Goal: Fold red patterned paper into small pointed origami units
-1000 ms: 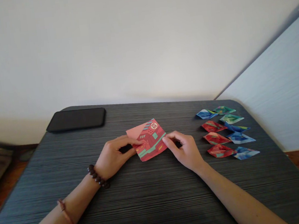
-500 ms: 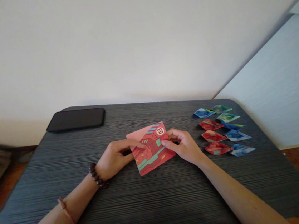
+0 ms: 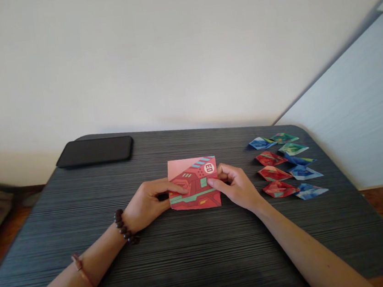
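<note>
Between my hands is a red and pink sheet of patterned origami paper point(image 3: 193, 194), with teal stripes and a round white mark at its upper right. My left hand point(image 3: 154, 196) grips its left edge, a finger lying across the front and the thumb at the lower left edge. The right edge is pinched by my right hand point(image 3: 236, 184), thumb on the printed face and the other fingers partly hidden behind. The paper is held nearly square to me, just over the dark table point(image 3: 177, 260).
Several folded paper shapes, among them a red one point(image 3: 279, 188), a blue one point(image 3: 310, 190) and a green one point(image 3: 293, 149), stand in two columns at the table's right. A black phone-like slab point(image 3: 95, 151) lies at the back left. A wall point(image 3: 181, 57) rises behind the table.
The paper has turned clockwise from a tilt to nearly level, and its lower edge looks higher. Both hands keep their hold with little movement.
</note>
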The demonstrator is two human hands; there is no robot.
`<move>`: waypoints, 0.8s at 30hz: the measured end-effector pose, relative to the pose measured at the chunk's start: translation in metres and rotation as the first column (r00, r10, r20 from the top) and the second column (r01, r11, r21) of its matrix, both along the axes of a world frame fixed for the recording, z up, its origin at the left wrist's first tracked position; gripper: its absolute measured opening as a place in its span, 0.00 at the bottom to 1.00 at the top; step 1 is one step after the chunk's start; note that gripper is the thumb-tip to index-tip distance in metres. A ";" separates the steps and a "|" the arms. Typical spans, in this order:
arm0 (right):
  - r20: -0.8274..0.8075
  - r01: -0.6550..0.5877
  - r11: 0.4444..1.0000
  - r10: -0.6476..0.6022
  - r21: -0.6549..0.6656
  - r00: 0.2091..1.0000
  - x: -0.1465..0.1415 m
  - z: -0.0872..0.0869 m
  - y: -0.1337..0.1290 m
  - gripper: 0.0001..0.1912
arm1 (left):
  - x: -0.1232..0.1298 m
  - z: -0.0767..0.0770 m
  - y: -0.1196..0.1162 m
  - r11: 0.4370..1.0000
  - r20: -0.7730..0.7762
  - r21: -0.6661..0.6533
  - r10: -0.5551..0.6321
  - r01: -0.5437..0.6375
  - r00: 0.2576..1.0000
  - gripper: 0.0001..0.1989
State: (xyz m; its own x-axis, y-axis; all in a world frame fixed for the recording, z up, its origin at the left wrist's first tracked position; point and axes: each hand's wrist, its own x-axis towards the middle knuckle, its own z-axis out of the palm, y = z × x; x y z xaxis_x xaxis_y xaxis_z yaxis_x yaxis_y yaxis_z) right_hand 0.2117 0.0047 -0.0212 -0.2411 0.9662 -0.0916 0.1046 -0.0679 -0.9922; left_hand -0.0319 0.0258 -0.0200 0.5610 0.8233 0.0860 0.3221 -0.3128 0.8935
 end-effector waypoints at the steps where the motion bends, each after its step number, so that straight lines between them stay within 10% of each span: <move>1: 0.017 -0.032 0.999 0.031 0.006 0.999 0.001 0.001 0.000 0.07 | 0.000 0.001 0.000 1.000 0.002 -0.002 -0.003 0.003 1.000 0.07; 16: -0.040 -0.115 0.990 0.118 0.085 0.992 0.002 0.002 0.002 0.16 | 0.009 0.017 -0.002 0.972 0.067 -0.188 0.158 -0.143 0.985 0.08; 24: 0.086 -0.004 0.985 -0.011 0.171 0.996 0.002 -0.002 0.002 0.15 | 0.000 0.019 0.004 0.789 0.172 -0.610 0.222 -0.073 0.960 0.16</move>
